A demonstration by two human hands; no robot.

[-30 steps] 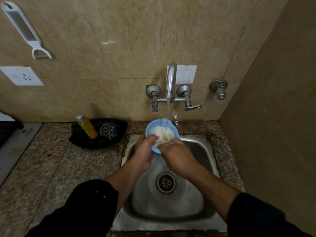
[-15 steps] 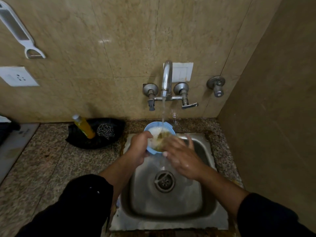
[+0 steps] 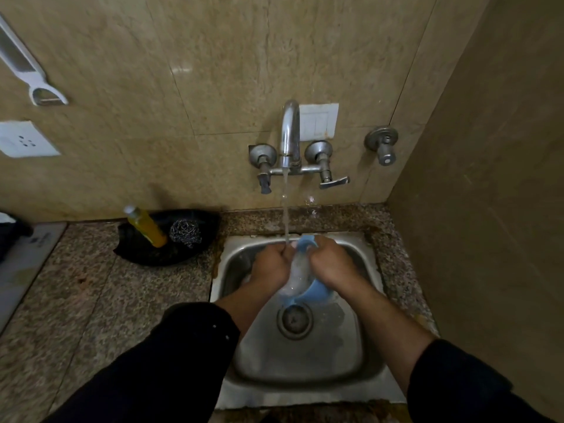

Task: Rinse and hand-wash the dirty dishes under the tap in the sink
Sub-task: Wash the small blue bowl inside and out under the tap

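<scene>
Where a beige tiled wall [image 3: 213,71] meets a speckled stone worktop [image 3: 91,300], a steel sink [image 3: 305,361] sits sunk near the worktop's back right corner. Over its basin a person in dark sleeves holds a blue bowl [image 3: 316,293] with both hands: the left hand [image 3: 268,265] and the right hand [image 3: 332,265] each grip it, fingers curled round it from either side. The bowl is tipped on edge, upper rim toward the back of the sink, lower part just above the drain [image 3: 294,319].

A black tray [image 3: 140,254] lies against the worktop's back edge, just left of the sink. The chrome tap [image 3: 290,132] is fixed to the wall above the sink, and its stream of water [image 3: 286,209] lands between the hands at the bowl's upper rim. A white peeler [image 3: 30,71] hangs high on the wall at left, above a white socket [image 3: 24,141]; a white switch plate [image 3: 317,122] shows behind the spout. On the tray, a yellow bottle [image 3: 146,227] leans beside a steel scourer [image 3: 185,232]. A separate valve [image 3: 384,145] juts from the wall right of the tap
</scene>
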